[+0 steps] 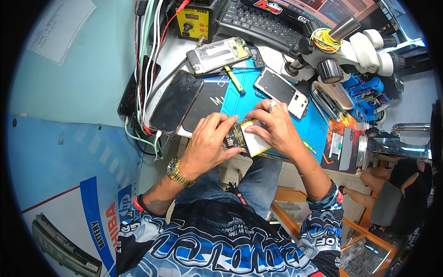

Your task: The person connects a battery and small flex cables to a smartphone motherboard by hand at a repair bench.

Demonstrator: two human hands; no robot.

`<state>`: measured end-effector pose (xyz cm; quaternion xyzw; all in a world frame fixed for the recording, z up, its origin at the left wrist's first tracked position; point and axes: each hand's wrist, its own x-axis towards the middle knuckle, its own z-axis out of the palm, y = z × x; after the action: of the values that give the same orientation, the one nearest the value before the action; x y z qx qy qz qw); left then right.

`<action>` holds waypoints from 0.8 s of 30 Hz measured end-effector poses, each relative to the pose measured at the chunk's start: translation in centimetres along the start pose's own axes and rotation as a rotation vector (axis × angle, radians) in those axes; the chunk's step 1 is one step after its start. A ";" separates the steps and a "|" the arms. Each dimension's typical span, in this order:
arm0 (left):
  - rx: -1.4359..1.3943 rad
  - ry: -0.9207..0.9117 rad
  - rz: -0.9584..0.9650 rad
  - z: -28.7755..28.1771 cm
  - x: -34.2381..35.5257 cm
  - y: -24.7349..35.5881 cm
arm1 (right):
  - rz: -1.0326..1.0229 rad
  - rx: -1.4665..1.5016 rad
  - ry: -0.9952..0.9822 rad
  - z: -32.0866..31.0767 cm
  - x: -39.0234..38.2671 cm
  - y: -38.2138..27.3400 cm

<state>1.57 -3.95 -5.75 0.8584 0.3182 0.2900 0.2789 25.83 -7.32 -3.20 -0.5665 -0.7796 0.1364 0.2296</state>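
At the front edge of the blue mat (249, 87), my left hand (207, 143) grips the dark end of an opened phone assembly (235, 138), which shows small circuit parts. My right hand (274, 131) has fingers bent over a pale yellow-edged piece (256, 147) on that assembly, its thumb pressing on it. Just behind my hands lie a phone back housing (281, 92) and, farther back, a disassembled phone (217, 55) with a yellow-handled tool (235, 81) beside it. A black-screened phone (176, 104) lies to the left.
A microscope (350, 53), keyboard (258, 30) and yellow soldering station (192, 25) stand at the back. Cables (140, 92) run down the left. A blue tool organiser (369, 97) sits at the right. People (392, 194) are seated at lower right beside a glass display case (360, 249).
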 end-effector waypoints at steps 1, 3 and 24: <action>-0.030 -0.004 -0.025 0.0 -0.1 0.1 | 0.026 0.036 -0.024 -0.1 -0.2 0.2; -0.127 -0.013 -0.072 0.0 0.0 0.2 | 0.049 0.090 -0.042 -0.3 -0.3 0.5; -0.402 0.017 -0.320 0.1 2.2 0.3 | 0.118 0.091 -0.029 -0.6 -0.2 0.6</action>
<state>3.10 -2.60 -4.90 0.7219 0.3883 0.3069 0.4836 26.71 -7.38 -3.08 -0.5984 -0.7410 0.1932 0.2356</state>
